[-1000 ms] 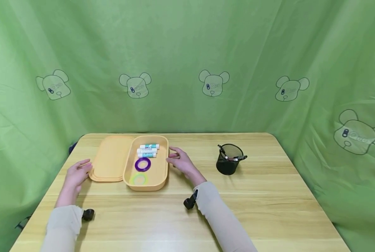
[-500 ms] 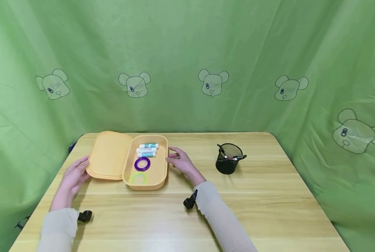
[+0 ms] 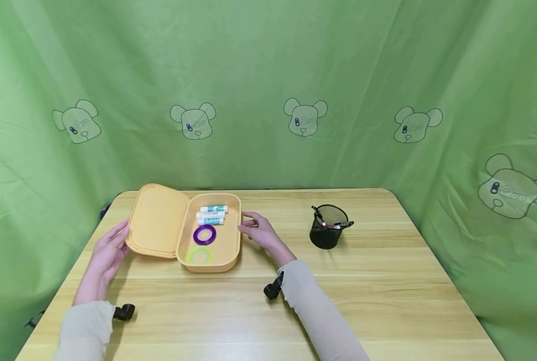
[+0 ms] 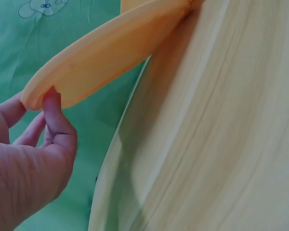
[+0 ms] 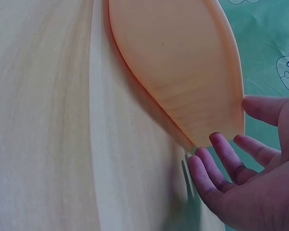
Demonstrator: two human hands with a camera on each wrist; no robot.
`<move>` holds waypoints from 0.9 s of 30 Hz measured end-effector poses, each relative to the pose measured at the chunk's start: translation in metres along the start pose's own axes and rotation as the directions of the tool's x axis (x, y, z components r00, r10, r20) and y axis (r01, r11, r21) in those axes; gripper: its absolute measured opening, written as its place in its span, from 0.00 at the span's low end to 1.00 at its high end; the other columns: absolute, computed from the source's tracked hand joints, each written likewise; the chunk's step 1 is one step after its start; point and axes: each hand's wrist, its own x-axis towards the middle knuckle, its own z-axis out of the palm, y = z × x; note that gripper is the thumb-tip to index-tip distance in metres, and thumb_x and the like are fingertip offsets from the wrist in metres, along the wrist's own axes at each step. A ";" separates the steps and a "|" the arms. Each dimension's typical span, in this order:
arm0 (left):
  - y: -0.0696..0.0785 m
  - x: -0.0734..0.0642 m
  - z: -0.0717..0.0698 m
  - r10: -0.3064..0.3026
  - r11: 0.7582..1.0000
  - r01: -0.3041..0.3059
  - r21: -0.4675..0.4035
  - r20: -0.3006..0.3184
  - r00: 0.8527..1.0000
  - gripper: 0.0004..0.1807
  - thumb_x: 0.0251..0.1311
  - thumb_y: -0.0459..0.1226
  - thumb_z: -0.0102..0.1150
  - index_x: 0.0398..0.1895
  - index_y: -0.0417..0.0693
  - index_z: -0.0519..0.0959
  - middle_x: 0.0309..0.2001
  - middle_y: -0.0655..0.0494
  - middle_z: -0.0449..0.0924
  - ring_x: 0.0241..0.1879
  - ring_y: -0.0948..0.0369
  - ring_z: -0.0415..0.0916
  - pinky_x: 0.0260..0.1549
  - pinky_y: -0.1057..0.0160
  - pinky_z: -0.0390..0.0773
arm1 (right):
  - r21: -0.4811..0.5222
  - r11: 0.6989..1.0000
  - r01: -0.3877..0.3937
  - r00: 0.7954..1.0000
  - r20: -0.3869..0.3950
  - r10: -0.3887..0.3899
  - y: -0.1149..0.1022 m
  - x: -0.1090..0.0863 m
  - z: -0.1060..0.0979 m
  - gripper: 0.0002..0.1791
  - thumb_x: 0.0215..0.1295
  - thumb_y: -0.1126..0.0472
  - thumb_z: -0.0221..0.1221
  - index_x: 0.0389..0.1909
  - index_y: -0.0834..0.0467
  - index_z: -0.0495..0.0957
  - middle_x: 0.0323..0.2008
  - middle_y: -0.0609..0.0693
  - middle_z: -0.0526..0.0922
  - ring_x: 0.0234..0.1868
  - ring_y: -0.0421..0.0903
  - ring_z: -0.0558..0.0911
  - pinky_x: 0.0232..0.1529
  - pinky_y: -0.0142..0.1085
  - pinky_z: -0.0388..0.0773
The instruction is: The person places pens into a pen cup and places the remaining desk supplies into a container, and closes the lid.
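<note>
An orange box [image 3: 208,267] lies with its hinged lid [image 3: 157,220] folded out to the left, the lid's outer edge tilted up off the table. My left hand [image 3: 108,250] pinches that outer edge between thumb and fingers, plainly seen on the lid [image 4: 103,62] in the left wrist view. On the box's right side, my right hand [image 3: 261,233] rests its spread fingertips against the wall [image 5: 183,72]. Inside the box are three white-and-teal glue sticks [image 3: 210,215], a purple ring [image 3: 204,234] and a yellow-green ring [image 3: 199,256].
To the right stands a black mesh pen cup [image 3: 325,235] with several pens leaning in it. The wooden table [image 3: 232,321] has a green curtain [image 3: 250,150] behind and at both sides. A black wrist camera [image 3: 273,290] juts from the right sleeve.
The lid was flat on the table; its left edge has been raised by my left hand, which now pinches it. My right hand has stayed at the box's right side.
</note>
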 end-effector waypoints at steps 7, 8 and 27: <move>0.001 -0.003 0.010 0.062 0.998 -0.062 -0.026 0.000 0.998 0.18 0.77 0.30 0.51 0.61 0.55 0.81 0.48 0.59 0.89 0.44 0.65 0.85 0.44 0.70 0.83 | 0.002 1.000 0.004 1.000 0.003 -0.004 0.001 0.000 0.001 0.32 0.70 0.59 0.66 0.74 0.56 0.70 0.56 0.59 0.81 0.56 0.52 0.80 0.59 0.48 0.83; 0.001 -0.003 0.012 0.072 0.997 -0.072 -0.027 -0.002 0.997 0.18 0.77 0.29 0.51 0.61 0.54 0.81 0.47 0.58 0.89 0.43 0.65 0.85 0.44 0.70 0.83 | 0.004 1.000 0.007 1.000 0.003 -0.007 0.001 0.000 0.001 0.32 0.71 0.59 0.66 0.74 0.57 0.70 0.56 0.59 0.81 0.56 0.51 0.80 0.59 0.49 0.82; 0.000 -0.016 0.049 0.217 0.973 -0.218 -0.077 -0.016 0.976 0.18 0.75 0.25 0.49 0.58 0.47 0.83 0.43 0.55 0.89 0.39 0.63 0.86 0.40 0.71 0.86 | 0.010 1.000 0.004 1.000 -0.008 -0.004 0.002 0.000 0.002 0.30 0.71 0.59 0.64 0.73 0.55 0.71 0.58 0.59 0.80 0.56 0.52 0.81 0.59 0.49 0.82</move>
